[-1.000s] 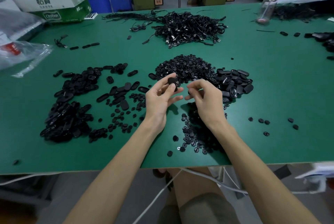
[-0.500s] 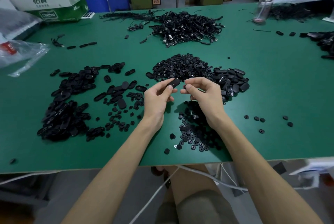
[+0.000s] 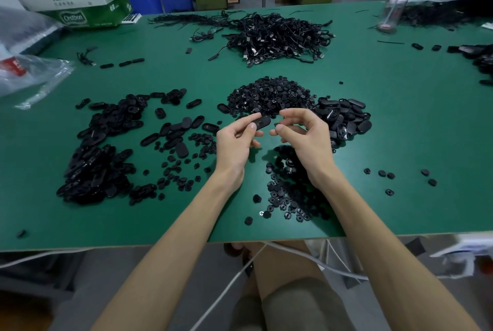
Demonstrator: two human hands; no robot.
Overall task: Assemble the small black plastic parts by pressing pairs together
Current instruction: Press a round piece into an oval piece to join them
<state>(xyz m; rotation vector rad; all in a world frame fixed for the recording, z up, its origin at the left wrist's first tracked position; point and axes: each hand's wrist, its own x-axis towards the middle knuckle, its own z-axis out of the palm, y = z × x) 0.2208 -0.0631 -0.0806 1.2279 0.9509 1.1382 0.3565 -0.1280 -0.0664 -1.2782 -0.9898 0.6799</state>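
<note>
We see the left hand [image 3: 234, 141] raised over the green worktop [image 3: 400, 122], pinching an oval part [image 3: 263, 122] between thumb and fingers. The part's free end points toward the right hand [image 3: 306, 141]. That hand sits just beside it, not touching, with its fingers curled and its thumb tip close to the part. We cannot tell whether it holds a small piece.

Just beyond both hands lies a heap of round parts [image 3: 269, 95]. A pile of ovals [image 3: 344, 117] lies right of the right hand. Left of the left hand a dark pile [image 3: 101, 149] spreads wide. Loose rounds [image 3: 290, 197] lie scattered under the right wrist. Far beyond the hands lies a tangle of cables [image 3: 280, 37].
</note>
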